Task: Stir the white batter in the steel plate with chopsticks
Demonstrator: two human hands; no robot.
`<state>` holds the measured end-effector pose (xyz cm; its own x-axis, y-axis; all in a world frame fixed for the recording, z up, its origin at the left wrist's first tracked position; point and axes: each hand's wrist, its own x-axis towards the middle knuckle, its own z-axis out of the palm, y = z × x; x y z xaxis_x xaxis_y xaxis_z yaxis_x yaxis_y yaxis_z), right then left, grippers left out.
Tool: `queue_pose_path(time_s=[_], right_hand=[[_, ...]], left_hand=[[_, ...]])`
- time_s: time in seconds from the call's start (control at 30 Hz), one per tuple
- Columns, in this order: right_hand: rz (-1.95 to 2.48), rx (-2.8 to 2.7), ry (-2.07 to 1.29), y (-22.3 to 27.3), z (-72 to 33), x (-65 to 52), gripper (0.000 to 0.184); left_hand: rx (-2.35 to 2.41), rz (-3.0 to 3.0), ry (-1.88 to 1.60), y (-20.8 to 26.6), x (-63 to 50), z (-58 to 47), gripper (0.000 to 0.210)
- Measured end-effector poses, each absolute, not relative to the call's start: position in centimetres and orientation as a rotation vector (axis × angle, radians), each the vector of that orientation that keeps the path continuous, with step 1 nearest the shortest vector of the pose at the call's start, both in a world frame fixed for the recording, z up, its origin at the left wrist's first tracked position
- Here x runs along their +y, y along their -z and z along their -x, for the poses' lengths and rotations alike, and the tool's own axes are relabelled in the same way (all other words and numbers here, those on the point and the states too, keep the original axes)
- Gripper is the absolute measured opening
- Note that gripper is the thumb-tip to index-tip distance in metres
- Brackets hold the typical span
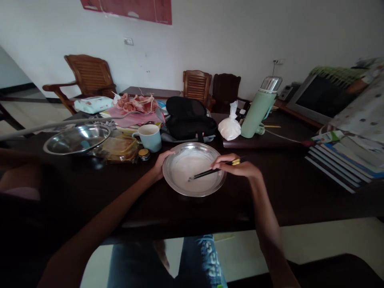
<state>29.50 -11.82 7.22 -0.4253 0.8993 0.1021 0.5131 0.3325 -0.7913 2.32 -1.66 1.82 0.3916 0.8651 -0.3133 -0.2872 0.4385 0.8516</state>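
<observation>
A shallow metal bowl (172,182) with a wide rim stands on the dark table in front of me. Pale, creamy batter (186,170) covers its inside. My left hand (162,164) grips the bowl's left rim. In my right hand (237,166) is a pair of black chopsticks (206,173) with yellowish upper ends, held over the bowl's right rim. Their tips reach the batter near the middle of the bowl. Behind the bowl lies a black bag (189,118). A tied plastic bag of white powder (229,127) sits farther right.
A light blue mug (150,138), a small jar (144,154), plastic food boxes (118,148) and a metal basin (76,140) stand left. A green flask (258,114) stands back right. Stacked books (336,168) lie at right. Someone's arm (19,180) shows at far left.
</observation>
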Motion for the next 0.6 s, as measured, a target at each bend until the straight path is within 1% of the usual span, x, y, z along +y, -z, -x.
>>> queue_pose_path(time_s=[0.03, 0.17, 0.2, 0.33, 0.37, 0.5, 0.53, 0.6], right_hand=[[1.227, -2.071, -0.923, -7.2, -29.3, -11.8, 0.020], [1.400, -1.943, -0.667, -7.2, -30.0, -11.8, 0.020], [1.410, -1.937, -0.673, -7.2, -30.1, -11.9, 0.020], [1.265, -2.073, -0.908, -7.3, -29.1, -11.9, 0.022], [1.265, -2.074, -0.890, -7.4, -28.8, -11.9, 0.022], [1.428, -1.937, -0.636, -7.5, -29.3, -12.0, 0.022], [1.438, -1.945, -0.656, -7.5, -29.5, -12.1, 0.022], [1.376, -2.028, -0.808, -7.4, -29.5, -12.0, 0.021]], left_hand=[[0.865, -0.800, -0.841, -1.8, -1.6, -2.3, 0.025], [0.884, -0.785, -0.838, -1.7, -1.7, -2.2, 0.024], [0.888, -0.783, -0.840, -1.8, -1.7, -2.2, 0.023], [0.872, -0.796, -0.846, -1.9, -1.7, -2.3, 0.023], [0.865, -0.795, -0.847, -1.9, -1.7, -2.3, 0.023], [0.885, -0.789, -0.846, -1.6, -1.6, -2.2, 0.020], [0.894, -0.793, -0.841, -1.5, -1.5, -2.2, 0.020], [0.897, -0.810, -0.845, -1.4, -1.4, -2.2, 0.020]])
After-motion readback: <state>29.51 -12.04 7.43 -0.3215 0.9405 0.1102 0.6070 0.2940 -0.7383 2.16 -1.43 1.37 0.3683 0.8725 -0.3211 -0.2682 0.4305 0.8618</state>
